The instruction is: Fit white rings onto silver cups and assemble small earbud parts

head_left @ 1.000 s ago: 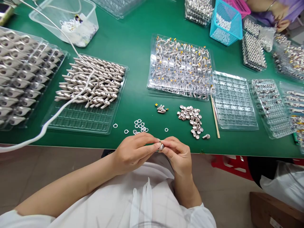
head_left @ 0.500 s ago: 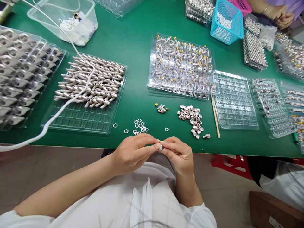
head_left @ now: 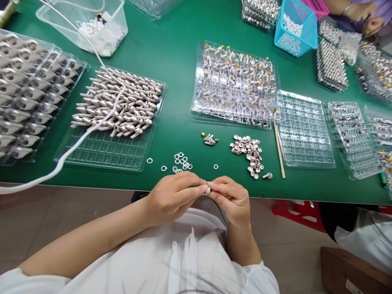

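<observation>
**Small Part Between Both Hands: Position and Orientation**

The small pale part (head_left: 208, 190) is sitting directly between the two hands, at the meeting point of the fingertips, and is appearing over the near edge of the green table (head_left: 174, 57). Its height relative to the tabletop is not showing clearly.

Left hand (head_left: 177, 199): grasping. The fingertips are pressing on the part from the left, with the back of the hand facing up.

Right hand (head_left: 232, 200): grasping. The thumb and index finger are pinching the part from the right.

Nearer hand: neither. Both are touching the part.

Long axis: cannot be told. The fingertips are covering most of the part, leaving only a rounded, pale and dark patch in view.

Surrounding items, beyond the hands on the table:
- The loose white rings (head_left: 185, 165) are lying just beyond the left hand.
- A single white ring (head_left: 214, 166) is lying straight ahead of the part, apart from the others.
- The pile of cupped shells (head_left: 252, 157) is lying ahead and to the right, nearer the right hand.
- One stemmed piece (head_left: 267, 176) is lying beside that pile, on its right.
</observation>
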`<action>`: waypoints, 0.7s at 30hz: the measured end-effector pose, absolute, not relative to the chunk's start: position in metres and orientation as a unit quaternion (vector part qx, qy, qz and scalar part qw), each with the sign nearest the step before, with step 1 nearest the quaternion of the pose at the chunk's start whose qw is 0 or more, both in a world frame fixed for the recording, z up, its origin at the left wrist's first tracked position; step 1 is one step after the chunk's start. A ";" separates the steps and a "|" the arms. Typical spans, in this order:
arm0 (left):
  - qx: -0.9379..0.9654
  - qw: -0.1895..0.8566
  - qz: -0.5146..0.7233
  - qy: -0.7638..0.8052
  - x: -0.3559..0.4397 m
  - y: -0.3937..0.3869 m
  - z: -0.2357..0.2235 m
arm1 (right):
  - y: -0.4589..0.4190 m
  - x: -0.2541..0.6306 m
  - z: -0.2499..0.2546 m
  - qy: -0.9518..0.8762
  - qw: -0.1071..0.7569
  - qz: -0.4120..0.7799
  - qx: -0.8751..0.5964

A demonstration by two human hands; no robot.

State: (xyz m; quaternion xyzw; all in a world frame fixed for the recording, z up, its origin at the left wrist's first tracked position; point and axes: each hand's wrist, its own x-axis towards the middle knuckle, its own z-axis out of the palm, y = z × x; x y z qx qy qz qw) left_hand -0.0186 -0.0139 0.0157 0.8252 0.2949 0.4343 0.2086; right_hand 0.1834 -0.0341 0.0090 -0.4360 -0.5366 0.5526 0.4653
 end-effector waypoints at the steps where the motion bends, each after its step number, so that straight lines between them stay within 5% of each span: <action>1: 0.823 0.216 0.434 0.295 -0.018 -0.014 0.016 | -0.034 0.184 0.009 -0.543 0.464 0.548 -0.436; 21: 0.849 0.137 0.419 0.291 -0.022 -0.016 0.012 | -0.035 0.185 0.010 -0.604 0.443 0.500 -0.433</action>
